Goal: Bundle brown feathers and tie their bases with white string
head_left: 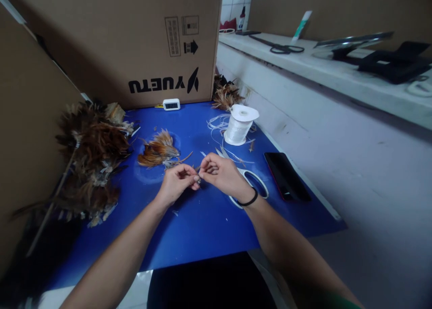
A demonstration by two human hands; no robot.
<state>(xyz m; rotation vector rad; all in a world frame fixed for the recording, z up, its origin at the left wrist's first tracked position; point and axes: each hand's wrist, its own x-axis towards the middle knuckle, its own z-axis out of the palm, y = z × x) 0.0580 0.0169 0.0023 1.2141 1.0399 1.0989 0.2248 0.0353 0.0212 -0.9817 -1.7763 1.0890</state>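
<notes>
My left hand (178,181) and my right hand (221,172) meet above the middle of the blue table. Both are closed in a pinch, fingertips together on a small brownish feather (197,168), mostly hidden by the fingers. Just beyond my left hand lies a bunch of orange-brown feathers (158,149), with a loose thin feather (184,158) beside it. White-handled scissors (258,183) lie partly under my right hand and wrist, blades pointing away. A white spool of clear cord (238,127) stands upright behind them, loose loops spread to its left.
Big feather bundles (97,142) crowd the left side. A cardboard box (111,39) walls off the back, a small white digital timer (171,104) before it. At right lie a dark phone (286,176) and, on a ledge (324,68), black scissors (286,49) and a glue stick (301,26).
</notes>
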